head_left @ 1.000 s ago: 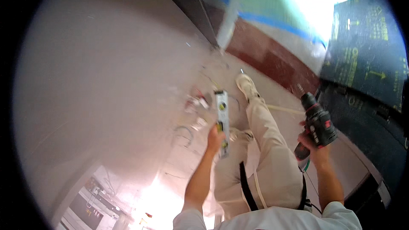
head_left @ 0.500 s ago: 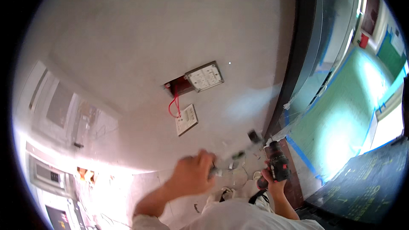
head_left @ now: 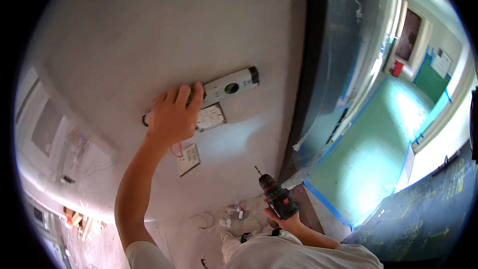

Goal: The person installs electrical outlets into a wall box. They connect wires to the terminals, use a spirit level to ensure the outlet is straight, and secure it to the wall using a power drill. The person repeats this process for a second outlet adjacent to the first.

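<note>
A silver spirit level [head_left: 230, 87] lies against the pale wall just above a mounted socket plate [head_left: 211, 117], tilted up to the right. My left hand [head_left: 173, 114] grips the level at its left half, fingers curled over its top edge. Below it a second white plate [head_left: 188, 161] hangs loose on red wire [head_left: 177, 150]. My right hand [head_left: 284, 219] holds a black and red cordless drill [head_left: 279, 197] low to the right, its bit pointing up and left, apart from the plates.
A dark door frame [head_left: 311, 45] runs beside the wall. To the right, a corridor floor [head_left: 363, 164] has green covering with blue tape and a red object [head_left: 397, 68] at its far end. A dark printed board [head_left: 418, 219] is at lower right. Wires and small debris [head_left: 236, 211] lie by my feet.
My view has swung from the floor up to the wall. My left hand has raised the level onto the wall above the socket plate; my right hand still holds the drill.
</note>
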